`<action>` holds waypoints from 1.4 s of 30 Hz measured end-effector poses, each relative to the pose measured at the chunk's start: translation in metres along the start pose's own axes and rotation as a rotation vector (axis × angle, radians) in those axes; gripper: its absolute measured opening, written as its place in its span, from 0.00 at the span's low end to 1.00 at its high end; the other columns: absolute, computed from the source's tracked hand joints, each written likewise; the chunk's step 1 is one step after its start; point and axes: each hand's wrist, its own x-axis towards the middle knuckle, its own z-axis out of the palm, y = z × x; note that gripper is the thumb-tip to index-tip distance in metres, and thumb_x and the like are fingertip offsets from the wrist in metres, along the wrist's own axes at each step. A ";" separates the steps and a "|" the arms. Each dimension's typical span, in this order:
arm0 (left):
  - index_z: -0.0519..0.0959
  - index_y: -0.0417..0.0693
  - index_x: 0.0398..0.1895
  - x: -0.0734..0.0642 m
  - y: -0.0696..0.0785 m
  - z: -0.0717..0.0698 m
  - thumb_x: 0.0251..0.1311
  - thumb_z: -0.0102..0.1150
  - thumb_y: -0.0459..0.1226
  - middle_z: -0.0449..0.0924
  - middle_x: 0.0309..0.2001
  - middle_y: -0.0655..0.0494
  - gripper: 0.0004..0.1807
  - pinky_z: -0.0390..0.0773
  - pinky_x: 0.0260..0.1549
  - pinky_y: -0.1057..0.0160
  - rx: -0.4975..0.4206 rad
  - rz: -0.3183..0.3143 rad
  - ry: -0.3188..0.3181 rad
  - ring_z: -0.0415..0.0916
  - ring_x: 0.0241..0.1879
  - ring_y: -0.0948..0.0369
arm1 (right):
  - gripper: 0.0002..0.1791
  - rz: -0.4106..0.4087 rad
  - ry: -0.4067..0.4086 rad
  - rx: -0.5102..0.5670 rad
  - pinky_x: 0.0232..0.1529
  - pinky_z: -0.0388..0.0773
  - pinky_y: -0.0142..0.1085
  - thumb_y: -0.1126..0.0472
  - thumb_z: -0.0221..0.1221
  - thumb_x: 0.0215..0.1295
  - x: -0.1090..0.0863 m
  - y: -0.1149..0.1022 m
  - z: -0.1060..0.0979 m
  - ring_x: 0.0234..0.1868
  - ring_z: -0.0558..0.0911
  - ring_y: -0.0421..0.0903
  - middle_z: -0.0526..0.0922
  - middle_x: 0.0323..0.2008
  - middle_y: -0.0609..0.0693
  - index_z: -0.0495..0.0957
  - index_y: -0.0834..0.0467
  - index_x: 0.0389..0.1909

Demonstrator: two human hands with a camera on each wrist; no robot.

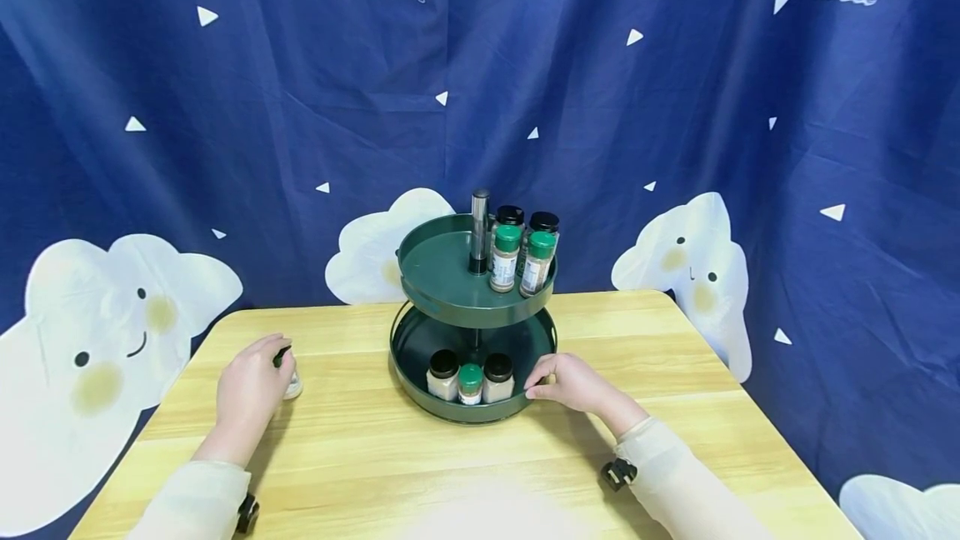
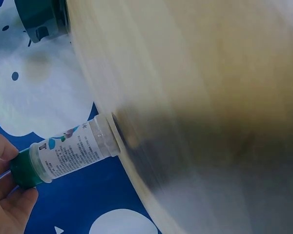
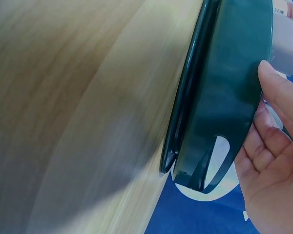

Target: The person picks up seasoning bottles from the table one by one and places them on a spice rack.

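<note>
My left hand [image 1: 251, 382] pinches the green cap of a clear spice jar [image 2: 71, 148] with a printed white label, at the left of the table; its base is at or close to the tabletop. In the head view the hand covers most of that jar. My right hand [image 1: 573, 382] grips the right front rim of the lower tray [image 3: 229, 83] on a dark green two-tier spice rack, thumb at the rim and fingers curled beside it. Two black-capped jars [image 1: 443, 375] flank a green-capped jar [image 1: 470, 385] on this lower tier.
On the upper tray [image 1: 438, 269] several black- and green-capped jars [image 1: 504, 261] stand at the right, beside the metal centre post [image 1: 479, 232]. The rack stands at the back middle of the wooden table [image 1: 360, 457]. A blue curtain [image 1: 300, 107] hangs behind.
</note>
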 end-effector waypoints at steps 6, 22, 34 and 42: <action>0.85 0.35 0.44 -0.003 0.003 0.000 0.58 0.62 0.30 0.83 0.50 0.36 0.12 0.82 0.36 0.38 0.006 0.027 0.043 0.81 0.46 0.37 | 0.02 -0.005 0.004 0.001 0.48 0.81 0.48 0.60 0.70 0.61 0.000 0.000 0.000 0.40 0.85 0.50 0.85 0.34 0.42 0.89 0.54 0.33; 0.87 0.36 0.43 -0.001 0.021 -0.005 0.57 0.63 0.31 0.85 0.48 0.40 0.12 0.82 0.33 0.39 -0.016 0.091 0.104 0.83 0.45 0.39 | 0.02 -0.004 0.003 0.002 0.48 0.81 0.47 0.60 0.70 0.61 0.000 0.000 0.000 0.39 0.85 0.49 0.85 0.33 0.41 0.89 0.54 0.33; 0.87 0.37 0.43 0.001 0.036 -0.007 0.56 0.63 0.32 0.86 0.47 0.42 0.12 0.83 0.32 0.41 -0.034 0.122 0.143 0.83 0.45 0.41 | 0.02 -0.005 0.000 0.000 0.48 0.81 0.46 0.60 0.70 0.61 0.000 0.000 0.000 0.40 0.85 0.49 0.85 0.34 0.42 0.89 0.54 0.33; 0.87 0.37 0.43 0.003 0.044 -0.007 0.56 0.65 0.33 0.86 0.47 0.43 0.12 0.84 0.32 0.42 -0.048 0.160 0.162 0.84 0.45 0.43 | 0.02 -0.010 0.010 0.000 0.47 0.81 0.46 0.60 0.70 0.60 0.000 -0.001 0.000 0.39 0.84 0.47 0.85 0.33 0.42 0.89 0.54 0.33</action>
